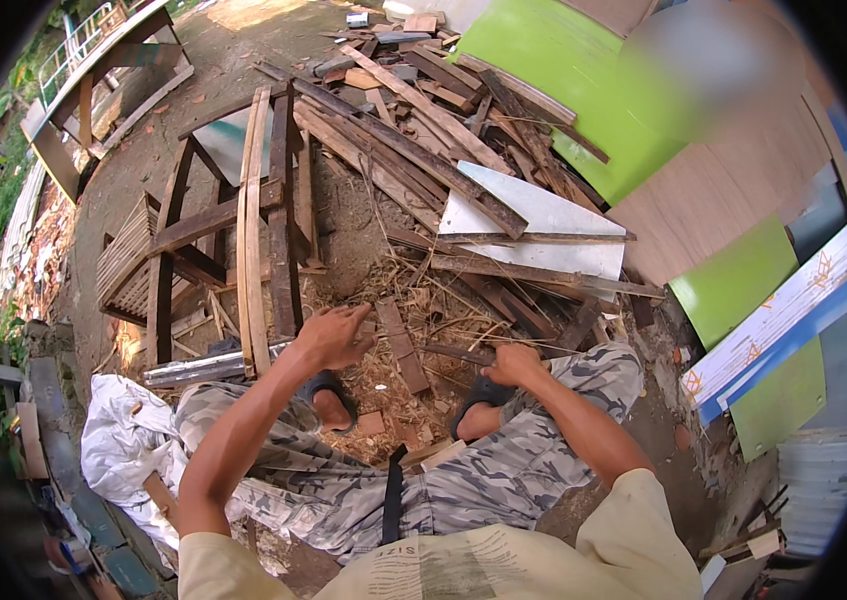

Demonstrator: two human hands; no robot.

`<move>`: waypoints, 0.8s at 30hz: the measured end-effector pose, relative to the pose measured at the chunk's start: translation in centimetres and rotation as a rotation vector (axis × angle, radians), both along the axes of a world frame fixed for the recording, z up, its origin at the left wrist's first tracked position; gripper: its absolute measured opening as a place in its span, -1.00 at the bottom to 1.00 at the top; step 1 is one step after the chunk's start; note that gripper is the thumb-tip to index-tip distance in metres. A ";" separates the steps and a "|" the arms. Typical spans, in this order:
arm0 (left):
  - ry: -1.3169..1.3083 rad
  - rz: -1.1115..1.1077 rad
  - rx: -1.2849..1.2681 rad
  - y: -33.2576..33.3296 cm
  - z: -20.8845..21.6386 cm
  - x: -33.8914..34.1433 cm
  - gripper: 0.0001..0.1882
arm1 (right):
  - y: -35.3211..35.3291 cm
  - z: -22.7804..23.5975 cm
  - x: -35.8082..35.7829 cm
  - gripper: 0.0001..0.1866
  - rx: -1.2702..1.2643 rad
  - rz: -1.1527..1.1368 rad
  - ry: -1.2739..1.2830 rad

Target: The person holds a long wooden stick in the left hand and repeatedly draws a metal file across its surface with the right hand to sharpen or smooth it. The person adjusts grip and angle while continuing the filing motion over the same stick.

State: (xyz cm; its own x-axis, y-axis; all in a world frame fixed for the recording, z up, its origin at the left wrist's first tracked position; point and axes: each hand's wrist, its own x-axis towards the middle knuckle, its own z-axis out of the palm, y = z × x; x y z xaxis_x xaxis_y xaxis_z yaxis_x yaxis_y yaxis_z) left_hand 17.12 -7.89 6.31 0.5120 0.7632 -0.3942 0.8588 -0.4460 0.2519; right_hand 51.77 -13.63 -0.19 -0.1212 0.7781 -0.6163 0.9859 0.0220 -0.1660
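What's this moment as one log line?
Left hand: open, seems empty | Right hand: grips dark blade-like tool | Between: brown board | Beyond: wood pile

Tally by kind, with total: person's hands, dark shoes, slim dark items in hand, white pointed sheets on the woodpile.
Hands: 2 (left hand, right hand)
Dark shoes: 2 (left shoe, right shoe)
Slim dark item in the right hand: 1
White pointed sheet on the woodpile: 1
Total: 6
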 end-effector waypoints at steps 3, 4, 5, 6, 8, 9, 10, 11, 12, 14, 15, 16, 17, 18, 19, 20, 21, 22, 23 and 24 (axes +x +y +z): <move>0.050 -0.050 -0.299 -1.8 1.0 2.5 -0.26 | 0.2 -0.9 0.1 -0.49 -0.029 -0.075 0.050; 0.075 -0.058 -0.306 -1.9 0.5 2.5 -0.27 | 0.4 -1.5 -0.2 -0.49 -0.021 -0.100 0.065; 0.099 -0.064 -0.312 -2.0 -0.1 2.5 -0.27 | 0.5 -2.1 -0.4 -0.50 -0.013 -0.125 0.079; 0.122 -0.071 -0.319 -2.0 -0.6 2.5 -0.28 | 0.7 -3.3 -0.6 -0.49 0.010 -0.152 0.098; 0.163 -0.038 -0.322 -1.5 -0.6 2.5 -0.27 | 0.8 -5.4 -0.8 -0.49 0.066 -0.173 0.155; 0.182 -0.025 -0.321 -1.2 -0.7 2.5 -0.27 | 0.8 -6.3 -0.8 -0.49 0.099 -0.186 0.181; 0.151 -0.031 -0.279 -1.1 -1.4 2.0 -0.27 | 1.0 -6.8 -1.4 -0.49 0.094 -0.220 0.201; 0.120 -0.038 -0.237 -1.1 -2.3 1.4 -0.27 | 1.3 -7.4 -2.1 -0.49 0.089 -0.254 0.220; 0.088 -0.044 -0.195 -1.1 -3.2 1.0 -0.27 | 1.5 -8.0 -2.8 -0.49 0.085 -0.289 0.239; 0.103 -0.079 -0.201 -0.9 -2.6 1.8 -0.26 | 1.6 -10.6 -3.6 -0.48 -0.003 -0.419 0.256; 0.109 -0.099 -0.202 -0.6 -2.5 2.2 -0.26 | 1.6 -12.0 -3.7 -0.47 -0.044 -0.486 0.263; 0.077 -0.094 -0.177 -0.8 -2.9 1.9 -0.26 | 1.5 -12.9 -4.7 -0.48 -0.053 -0.523 0.290; 0.042 -0.093 -0.154 -1.1 -3.6 1.5 -0.26 | 1.2 -13.2 -5.5 -0.45 -0.077 -0.521 0.296; 0.008 -0.090 -0.131 -1.3 -4.3 1.2 -0.26 | 1.1 -13.5 -6.3 -0.42 -0.102 -0.518 0.303; 0.042 -0.101 -0.158 -1.2 -4.1 1.6 -0.27 | 0.9 -13.8 -6.5 -0.38 -0.125 -0.520 0.305; 0.077 -0.110 -0.185 -1.0 -3.7 2.0 -0.27 | 0.9 -14.8 -6.5 -0.39 -0.178 -0.527 0.306; 0.112 -0.116 -0.212 -0.9 -3.5 2.3 -0.27 | 1.3 -15.5 -6.3 -0.41 -0.187 -0.494 0.273; 0.081 -0.098 -0.226 -1.0 -3.9 2.2 -0.29 | 1.6 -15.9 -6.2 -0.44 -0.198 -0.461 0.242; 0.065 -0.106 -0.209 -1.2 -4.2 2.1 -0.31 | 2.0 -16.4 -6.3 -0.47 -0.209 -0.425 0.213; 0.049 -0.110 -0.192 -1.3 -4.5 1.9 -0.33 | 2.9 -16.9 -6.3 -0.50 -0.155 -0.405 0.219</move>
